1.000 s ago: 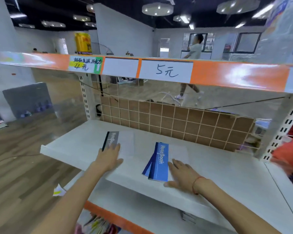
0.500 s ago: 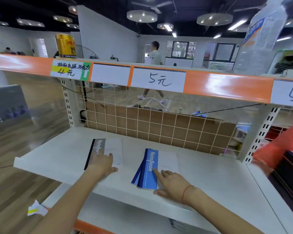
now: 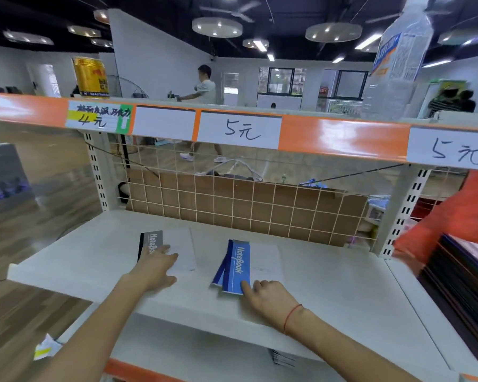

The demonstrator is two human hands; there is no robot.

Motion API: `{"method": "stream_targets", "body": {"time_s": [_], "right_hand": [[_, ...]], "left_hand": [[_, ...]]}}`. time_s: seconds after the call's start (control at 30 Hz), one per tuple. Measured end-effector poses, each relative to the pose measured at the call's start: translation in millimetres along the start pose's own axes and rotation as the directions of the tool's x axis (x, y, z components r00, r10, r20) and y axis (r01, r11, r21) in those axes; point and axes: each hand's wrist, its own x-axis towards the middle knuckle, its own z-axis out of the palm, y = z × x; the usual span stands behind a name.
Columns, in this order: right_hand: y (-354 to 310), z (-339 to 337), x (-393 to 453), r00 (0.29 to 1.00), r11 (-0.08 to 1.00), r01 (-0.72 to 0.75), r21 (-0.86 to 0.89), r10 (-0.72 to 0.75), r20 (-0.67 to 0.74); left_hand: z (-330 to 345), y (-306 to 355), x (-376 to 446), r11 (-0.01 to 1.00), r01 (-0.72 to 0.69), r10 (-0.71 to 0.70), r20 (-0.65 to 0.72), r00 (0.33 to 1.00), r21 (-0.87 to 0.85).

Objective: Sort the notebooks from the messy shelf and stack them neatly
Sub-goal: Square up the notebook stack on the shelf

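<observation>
1. White shelf (image 3: 329, 274): a flat metal board at about waist height, with two small piles of notebooks lying on it near the front edge.
2. Grey notebooks (image 3: 177, 249): the left pile, its dark grey spine band printed "NoteBook" and a pale cover to the right of the band.
3. Left hand (image 3: 156, 267): palm down on the near end of the grey notebooks, fingers straight and spread flat across the cover; it presses and does not grasp.
4. Blue notebooks (image 3: 236, 266): the right pile, well apart from the grey one, with two or more blue spines fanned slightly at the near left corner, so the pile is not square.
5. Right hand (image 3: 268, 297): resting on the shelf at the near end of the blue notebooks, index finger extended onto the blue band and the other fingers loosely bent against the cover's near edge; nothing is gripped.
6. Red string bracelet (image 3: 291, 315): around the right wrist.
7. Wire grid back panel (image 3: 246, 205): behind the shelf, with brown cardboard showing through it.
8. Price strip (image 3: 240, 130): orange edge of the shelf above, with handwritten cards reading "4元" and "5元".
9. Dark stacked books (image 3: 464, 282): on the neighbouring shelf section at far right.
10. Clear plastic bottle (image 3: 398, 59): standing on the upper shelf at right.
</observation>
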Motion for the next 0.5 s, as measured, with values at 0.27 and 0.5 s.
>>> {"method": "stream_targets", "body": {"time_s": [0.27, 0.5], "right_hand": [[14, 12, -13, 0.999, 0.999, 0.02, 0.049, -0.021, 0.033], [13, 10, -9, 0.998, 0.996, 0.006, 0.085, -0.001, -0.063]], "left_hand": [[0, -4, -14, 0.971, -0.046, 0.029, -0.076, 0.997, -0.234], [-9, 15, -13, 0.995, -0.097, 0.099, 0.079, 0.992, -0.024]]}}
